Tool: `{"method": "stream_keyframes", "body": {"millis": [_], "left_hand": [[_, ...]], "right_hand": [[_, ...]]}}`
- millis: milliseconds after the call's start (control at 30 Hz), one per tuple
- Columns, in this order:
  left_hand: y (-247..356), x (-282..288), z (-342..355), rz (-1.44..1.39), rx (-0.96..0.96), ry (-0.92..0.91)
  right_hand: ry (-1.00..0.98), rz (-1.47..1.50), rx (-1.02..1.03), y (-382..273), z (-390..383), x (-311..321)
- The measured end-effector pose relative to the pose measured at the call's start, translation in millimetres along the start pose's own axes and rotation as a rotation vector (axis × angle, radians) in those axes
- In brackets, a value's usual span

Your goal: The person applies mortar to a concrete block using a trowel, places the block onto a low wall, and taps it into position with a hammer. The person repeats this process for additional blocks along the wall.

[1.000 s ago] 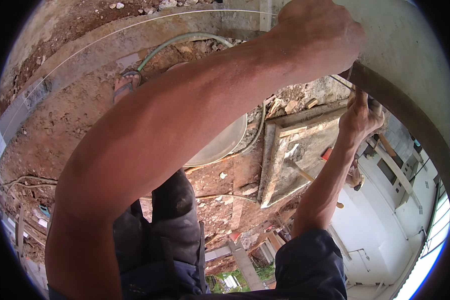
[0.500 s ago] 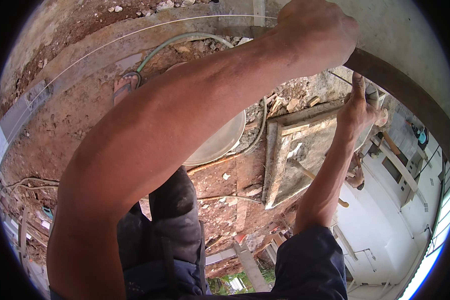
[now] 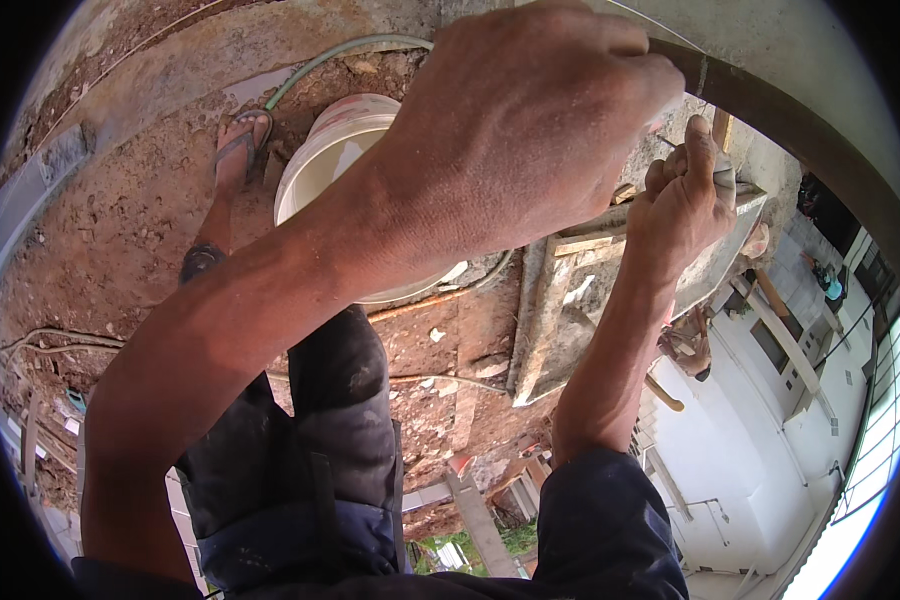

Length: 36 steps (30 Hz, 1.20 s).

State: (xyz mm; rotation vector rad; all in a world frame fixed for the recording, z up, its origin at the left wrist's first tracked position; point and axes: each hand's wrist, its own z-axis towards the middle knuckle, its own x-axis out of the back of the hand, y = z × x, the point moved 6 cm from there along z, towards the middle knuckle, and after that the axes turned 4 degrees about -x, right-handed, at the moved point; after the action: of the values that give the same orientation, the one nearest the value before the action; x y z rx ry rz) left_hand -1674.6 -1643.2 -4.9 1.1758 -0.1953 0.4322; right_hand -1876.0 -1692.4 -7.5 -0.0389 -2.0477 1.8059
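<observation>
My left hand is closed near the top centre, its fingertips at a dark curved band along a pale concrete surface; whatever it grips is hidden. Just right of and below it, my right hand has curled fingers and a raised thumb, close under that band, with a short thin dark rod at its fingers. I cannot make out what lies inside the grip. A pale string runs along the surface above both hands.
A white bucket sits behind my left arm, near my sandalled foot and a green hose. A wood-framed board with mortar lies beyond my right arm, beside another person. Rubble and thin hoses cover the dirt.
My left hand has moved left and a little down in view and looks larger. My right hand has shifted up and left. More of the bucket now shows.
</observation>
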Motion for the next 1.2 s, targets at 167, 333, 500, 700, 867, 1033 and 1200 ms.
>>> {"method": "stream_keyframes", "body": {"millis": [167,333,500,700,867,1033,1200], "left_hand": [[-1,-65,-32,-0.476,0.514,-0.109],[9,-48,-23,-0.507,0.646,-0.192],[12,-14,-8,-0.314,0.424,0.072],[6,7,45,-0.07,0.407,-0.005],[-1,6,122,0.201,0.183,-0.308],[-4,-18,170,0.306,0.063,-0.433],[-13,-42,180,0.253,0.093,-0.527]], "right_hand": [[0.083,0.02,-0.167,-14,-21,-34],[-0.009,0.112,-0.283,-16,-17,-42],[0.077,0.105,-0.377,-29,-30,-54],[0.0,0.288,-0.452,-14,-17,-40],[0.114,0.095,-0.222,-5,-9,-36],[0.289,-0.056,-0.064,-4,-5,-44],[0.291,-0.045,-0.177,1,-8,-39]]}}
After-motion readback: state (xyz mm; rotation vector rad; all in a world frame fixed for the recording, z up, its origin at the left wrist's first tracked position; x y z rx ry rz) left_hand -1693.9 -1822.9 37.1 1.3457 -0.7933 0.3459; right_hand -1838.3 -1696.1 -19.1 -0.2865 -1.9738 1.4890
